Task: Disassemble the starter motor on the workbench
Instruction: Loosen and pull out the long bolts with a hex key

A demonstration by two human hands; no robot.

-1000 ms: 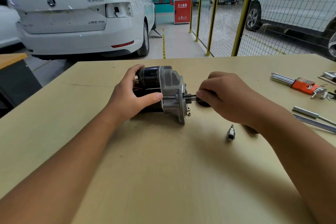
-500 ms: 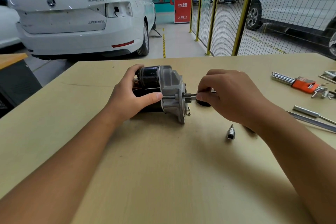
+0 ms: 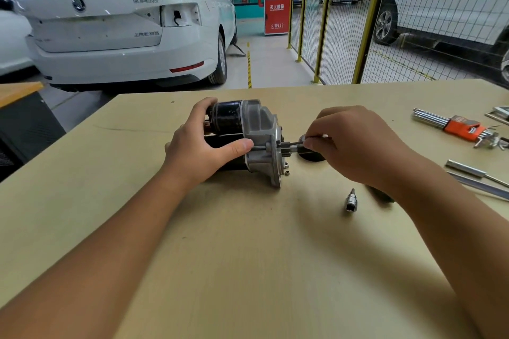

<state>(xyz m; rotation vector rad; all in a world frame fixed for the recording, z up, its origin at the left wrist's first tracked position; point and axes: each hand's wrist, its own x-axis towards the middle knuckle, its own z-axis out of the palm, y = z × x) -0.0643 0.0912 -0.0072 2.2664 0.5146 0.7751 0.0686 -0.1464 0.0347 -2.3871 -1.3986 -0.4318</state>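
Mid-worktop, the starter motor (image 3: 248, 140) stays clamped in the left hand (image 3: 203, 151); at its 3 o'clock the right hand (image 3: 355, 146) has re-pinched a thin tool (image 3: 298, 142), probably loosening a bolt.

Bright, even daylight. Soft shadows lie on the pale wooden workbench (image 3: 248, 256). Wide-angle bending warps the edges; focus is sharp.

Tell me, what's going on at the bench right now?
Left hand grips starter motor on workbench. Right hand pinches thin tool at motor's nose end. Loose socket bit nearby, nothing blocking.
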